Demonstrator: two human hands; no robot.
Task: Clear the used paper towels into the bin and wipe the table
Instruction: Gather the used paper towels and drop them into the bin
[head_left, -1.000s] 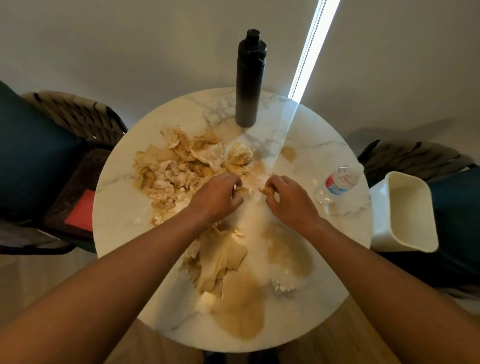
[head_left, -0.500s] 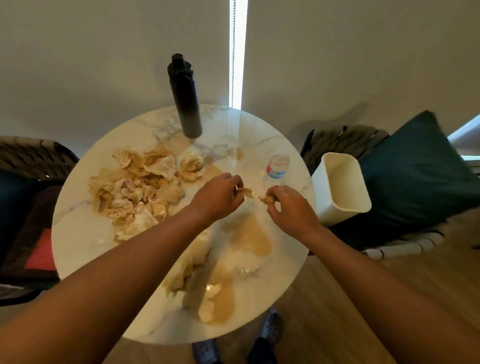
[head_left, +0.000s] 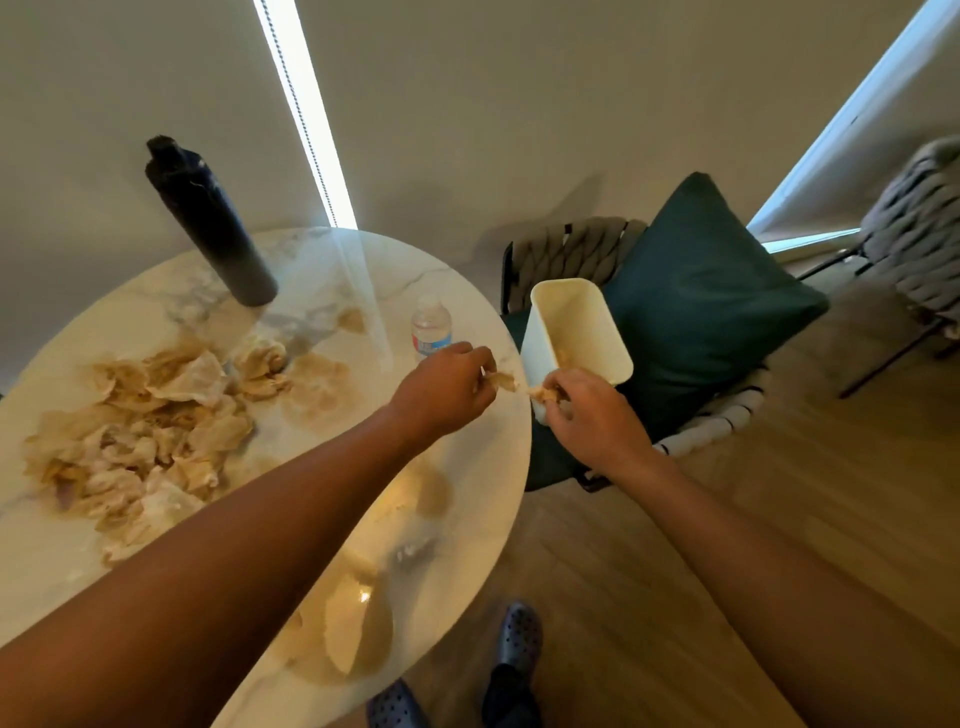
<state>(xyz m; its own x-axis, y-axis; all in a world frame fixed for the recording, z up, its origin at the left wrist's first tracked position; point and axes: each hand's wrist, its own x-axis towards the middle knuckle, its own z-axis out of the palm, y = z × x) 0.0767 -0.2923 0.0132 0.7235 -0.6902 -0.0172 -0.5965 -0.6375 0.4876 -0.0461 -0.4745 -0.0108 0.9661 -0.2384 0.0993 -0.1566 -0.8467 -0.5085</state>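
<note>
A heap of brown-stained used paper towels lies on the left part of the round marble table. Brown wet patches spread across the table's near side. My left hand pinches a small scrap of stained towel at the table's right edge. My right hand grips another small scrap just past that edge, in front of the cream bin. The bin stands on a chair seat to the table's right, with a bit of brown paper inside.
A tall black bottle stands at the table's far side. A small clear water bottle stands near the right edge, close to my left hand. A dark green cushion leans on the woven chair behind the bin. My dark shoes are on the wooden floor.
Both hands carried their scraps from the table's middle rightward to the edge by the bin. My view swung right, so the bin and cushion now sit near the centre.
</note>
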